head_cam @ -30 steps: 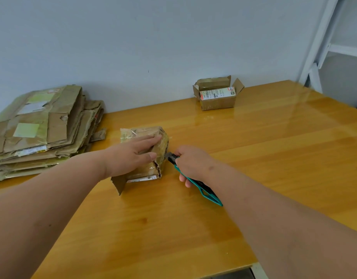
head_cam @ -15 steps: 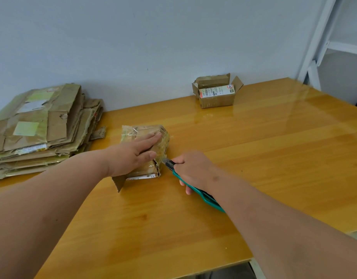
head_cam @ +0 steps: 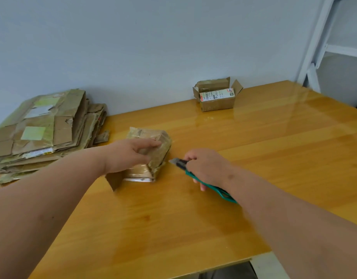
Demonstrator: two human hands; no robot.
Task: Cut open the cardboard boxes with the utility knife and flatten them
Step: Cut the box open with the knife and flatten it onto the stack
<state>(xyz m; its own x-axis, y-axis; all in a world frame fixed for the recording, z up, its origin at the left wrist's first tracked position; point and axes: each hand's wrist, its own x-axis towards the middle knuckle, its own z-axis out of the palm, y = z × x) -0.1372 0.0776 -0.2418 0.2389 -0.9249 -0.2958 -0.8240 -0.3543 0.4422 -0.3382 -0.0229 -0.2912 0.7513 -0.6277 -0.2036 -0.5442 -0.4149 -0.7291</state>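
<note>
A small taped cardboard box [head_cam: 161,150] lies squashed near the middle of the wooden table [head_cam: 274,150], one flap sticking out at its near left corner. My left hand [head_cam: 129,154] rests on top of it with fingers laid flat, pressing it down. My right hand [head_cam: 205,168] grips a green utility knife [head_cam: 211,188]. The knife's blade tip [head_cam: 172,161] points at the box's right side, a short gap away from it. A second small box [head_cam: 217,97] with open flaps and a white label stands at the back by the wall.
A stack of flattened cardboard [head_cam: 43,129] lies at the table's left end against the wall. A white metal frame [head_cam: 314,57] rises past the table's far right corner. The table's near edge [head_cam: 193,266] runs across the bottom of the view.
My right hand has drawn the knife back to the right, so the blade no longer touches the box's right edge. My left hand stays on the box.
</note>
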